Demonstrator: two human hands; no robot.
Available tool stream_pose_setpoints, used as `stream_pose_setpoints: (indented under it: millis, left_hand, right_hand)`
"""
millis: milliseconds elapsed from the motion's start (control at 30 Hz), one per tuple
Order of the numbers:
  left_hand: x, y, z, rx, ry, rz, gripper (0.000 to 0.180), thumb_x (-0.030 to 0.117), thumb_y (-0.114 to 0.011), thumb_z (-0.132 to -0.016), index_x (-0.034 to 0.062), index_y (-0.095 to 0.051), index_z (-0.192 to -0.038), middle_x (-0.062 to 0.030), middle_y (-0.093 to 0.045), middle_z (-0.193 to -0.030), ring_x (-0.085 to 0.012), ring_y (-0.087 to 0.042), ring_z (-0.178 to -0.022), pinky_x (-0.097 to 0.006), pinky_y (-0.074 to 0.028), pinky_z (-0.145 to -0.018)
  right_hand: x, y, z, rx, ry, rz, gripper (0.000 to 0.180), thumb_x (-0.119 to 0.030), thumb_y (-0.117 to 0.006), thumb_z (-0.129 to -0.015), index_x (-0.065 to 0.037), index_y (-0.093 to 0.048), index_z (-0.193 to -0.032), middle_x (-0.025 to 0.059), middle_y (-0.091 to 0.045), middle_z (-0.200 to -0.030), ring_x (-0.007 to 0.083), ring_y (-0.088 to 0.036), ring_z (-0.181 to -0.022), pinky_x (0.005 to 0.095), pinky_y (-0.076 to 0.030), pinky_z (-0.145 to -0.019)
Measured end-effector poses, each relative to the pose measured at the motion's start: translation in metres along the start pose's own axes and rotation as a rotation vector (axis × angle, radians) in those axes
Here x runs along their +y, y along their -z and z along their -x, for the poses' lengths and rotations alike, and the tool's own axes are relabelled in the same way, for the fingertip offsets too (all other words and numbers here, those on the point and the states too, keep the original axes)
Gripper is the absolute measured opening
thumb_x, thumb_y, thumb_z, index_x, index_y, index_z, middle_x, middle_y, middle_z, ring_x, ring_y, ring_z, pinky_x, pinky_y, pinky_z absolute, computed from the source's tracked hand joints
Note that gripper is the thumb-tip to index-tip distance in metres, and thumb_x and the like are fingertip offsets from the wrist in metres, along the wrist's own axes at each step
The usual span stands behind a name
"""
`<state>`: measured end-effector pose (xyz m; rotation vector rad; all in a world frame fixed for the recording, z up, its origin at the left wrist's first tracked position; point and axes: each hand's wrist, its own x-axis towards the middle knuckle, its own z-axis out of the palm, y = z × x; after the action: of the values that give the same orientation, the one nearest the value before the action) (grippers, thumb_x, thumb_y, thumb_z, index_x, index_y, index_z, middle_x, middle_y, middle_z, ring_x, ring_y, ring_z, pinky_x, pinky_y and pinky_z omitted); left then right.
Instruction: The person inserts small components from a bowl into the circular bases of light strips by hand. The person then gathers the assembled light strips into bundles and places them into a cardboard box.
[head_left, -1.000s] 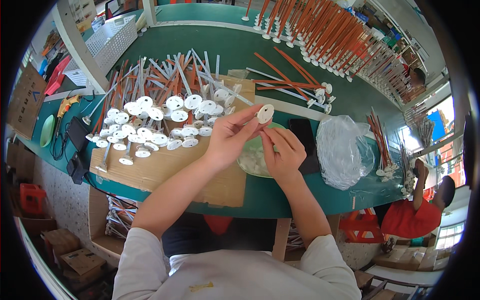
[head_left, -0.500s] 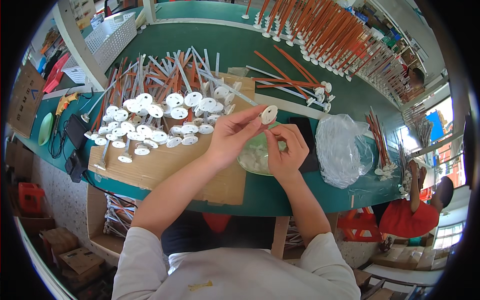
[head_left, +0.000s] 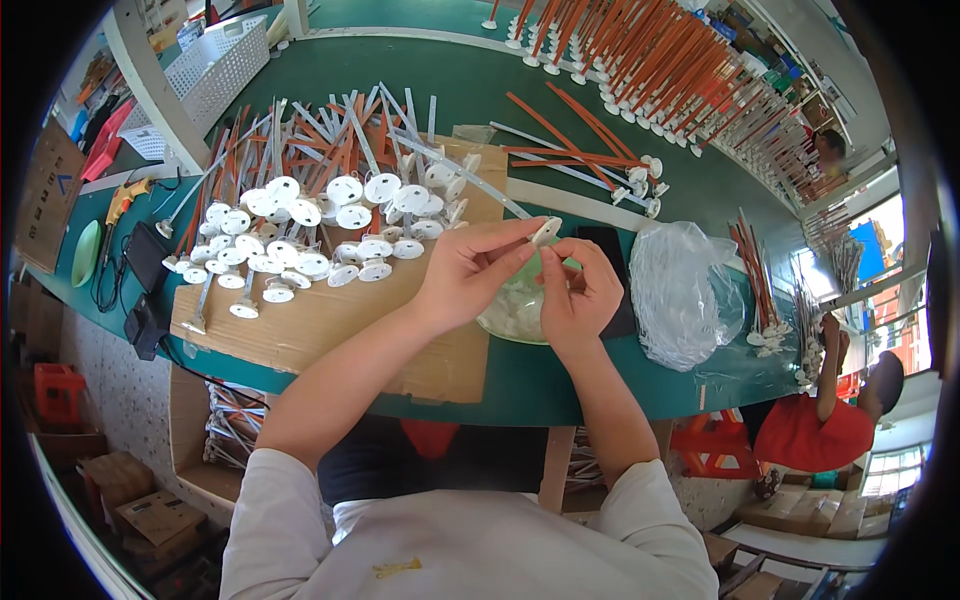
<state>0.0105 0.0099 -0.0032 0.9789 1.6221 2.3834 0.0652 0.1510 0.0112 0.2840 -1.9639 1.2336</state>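
At the far left of the green table (head_left: pixel 340 62), a pale green dish (head_left: pixel 87 254) is lying beside a yellow-handled tool (head_left: pixel 121 203), with a black box-shaped device (head_left: pixel 147 262) sitting near them. Behind, a white perforated basket (head_left: pixel 222 72) is standing by a white post (head_left: pixel 158 90). A dense pile of white discs on grey and rust-coloured strips (head_left: pixel 300 212) is spreading over a cardboard sheet (head_left: pixel 452 365). My left hand (head_left: pixel 462 275) is pinching a single white disc (head_left: pixel 546 231) between thumb and fingers, holding it tilted, nearly edge-on, above the table at the middle of the scene; a grey strip is running toward it from the pile, but I cannot tell whether the two are joined. Below, a green bowl (head_left: pixel 520 341) is holding whitish pieces. My right hand (head_left: pixel 585 290) is bending its thumb and fingers close together just beside the disc; I cannot tell whether they are gripping anything. Beyond it, loose strips with white ends (head_left: pixel 590 162) are lying crossed, and a black flat object (head_left: pixel 621 318) is resting partly behind my hand. Rust-coloured strips on white bases (head_left: pixel 650 85) are standing in long rows. Farther right, a clear plastic bag (head_left: pixel 682 300) is lying crumpled, while a person in red (head_left: pixel 815 436) is sitting beyond.
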Motion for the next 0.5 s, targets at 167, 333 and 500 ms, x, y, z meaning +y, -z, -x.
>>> stream_pose_setpoints:
  millis: [167,333,500]
  left_hand:
    - [0.002,-0.002,-0.002,0.008,0.008,0.064,0.032,-0.003,-0.059,-0.092,0.0019,-0.064,-0.123,-0.0066,-0.070,-0.106,-0.0052,-0.060,-0.090,-0.021,-0.049,-0.077]
    - [0.004,0.003,-0.003,-0.016,0.059,0.126,0.033,-0.005,-0.058,-0.092,0.0015,-0.063,-0.124,-0.0081,-0.069,-0.109,-0.0079,-0.061,-0.097,-0.022,-0.050,-0.085]
    - [0.004,0.003,-0.003,-0.079,0.042,0.158,0.032,-0.005,-0.059,-0.092,0.0010,-0.063,-0.123,-0.0086,-0.069,-0.111,-0.0090,-0.062,-0.099,-0.023,-0.051,-0.087]
  right_hand:
    - [0.001,0.003,-0.002,-0.053,0.014,-0.011,0.010,0.008,-0.064,-0.085,0.005,-0.064,-0.095,0.0094,-0.065,-0.090,0.0106,-0.061,-0.069,0.0222,-0.054,-0.056]
    - [-0.004,0.009,-0.006,-0.102,-0.011,-0.005,0.015,0.006,-0.069,-0.080,0.002,-0.069,-0.094,0.0115,-0.068,-0.087,0.0159,-0.066,-0.070,0.0244,-0.054,-0.063]
    - [-0.001,0.012,-0.007,-0.081,0.058,-0.061,0.015,0.007,-0.069,-0.079,0.002,-0.068,-0.093,0.0123,-0.068,-0.087,0.0166,-0.066,-0.069,0.0242,-0.054,-0.063]
